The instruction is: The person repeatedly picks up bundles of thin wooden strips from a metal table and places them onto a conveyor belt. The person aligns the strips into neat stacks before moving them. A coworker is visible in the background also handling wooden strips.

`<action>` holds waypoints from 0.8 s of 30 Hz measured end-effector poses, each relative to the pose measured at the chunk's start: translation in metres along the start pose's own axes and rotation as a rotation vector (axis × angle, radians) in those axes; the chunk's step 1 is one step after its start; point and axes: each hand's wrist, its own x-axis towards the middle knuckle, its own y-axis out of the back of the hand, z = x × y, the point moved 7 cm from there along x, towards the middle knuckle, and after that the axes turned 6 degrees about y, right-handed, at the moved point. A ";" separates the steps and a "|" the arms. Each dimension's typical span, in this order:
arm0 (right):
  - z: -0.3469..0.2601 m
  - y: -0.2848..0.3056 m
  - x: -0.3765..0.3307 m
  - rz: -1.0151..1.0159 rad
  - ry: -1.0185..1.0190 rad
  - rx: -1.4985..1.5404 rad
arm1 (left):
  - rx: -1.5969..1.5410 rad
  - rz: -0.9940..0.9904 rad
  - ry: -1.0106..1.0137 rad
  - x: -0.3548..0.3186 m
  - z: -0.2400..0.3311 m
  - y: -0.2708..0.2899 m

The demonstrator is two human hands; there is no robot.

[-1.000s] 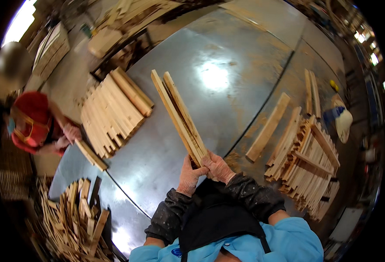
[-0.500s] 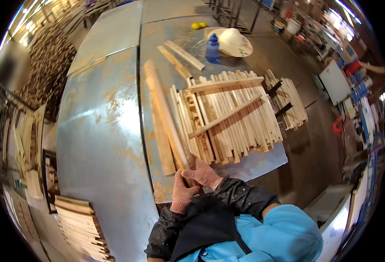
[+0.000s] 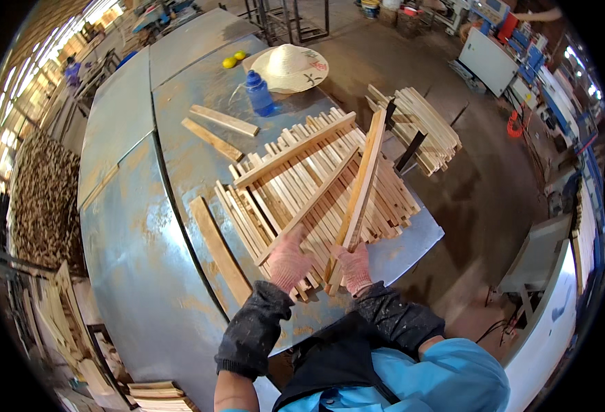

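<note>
My right hand [image 3: 354, 268], in a pinkish knit glove, is closed round the near end of a pair of long wooden strips [image 3: 364, 182]. They slant away over a layer of pale wooden strips [image 3: 302, 196] laid side by side on the metal table. My left hand [image 3: 290, 264], gloved alike, rests on the near left part of that layer with fingers stretched forward, holding nothing that I can make out. Beside its fingers ends a diagonal wooden strip [image 3: 309, 204]; another crosswise strip [image 3: 295, 149] lies farther back.
A flat board [image 3: 220, 248] lies left of the layer on the metal table [image 3: 127, 226]. Farther back are two loose pieces [image 3: 224, 120], a blue bottle [image 3: 258, 95], a straw hat [image 3: 285, 67] and yellow round things [image 3: 230, 62]. More strips [image 3: 419, 127] rest on dark supports at right.
The long strips have swung from the layer's left side across to its right. My hands, together before, are now apart; the left has let go. The view has turned too.
</note>
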 end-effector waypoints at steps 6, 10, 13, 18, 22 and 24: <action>0.037 -0.016 0.005 -0.028 -0.060 -0.049 | 0.148 0.073 0.000 0.091 -0.019 0.020; 0.044 -0.040 0.004 0.073 -0.045 -0.156 | -0.152 -0.055 0.008 0.093 0.003 0.017; 0.041 -0.063 0.009 -0.092 -0.104 -0.187 | -0.218 -0.206 -0.061 0.091 0.001 0.004; -0.020 -0.041 0.031 -0.651 -0.143 -0.854 | 0.111 -0.111 -0.110 0.071 0.023 -0.003; -0.051 -0.006 0.075 -0.548 0.231 -1.123 | 0.192 0.013 0.000 0.057 0.035 -0.005; -0.108 -0.024 0.081 -0.552 0.646 -1.243 | 0.191 0.052 0.019 0.054 0.032 -0.006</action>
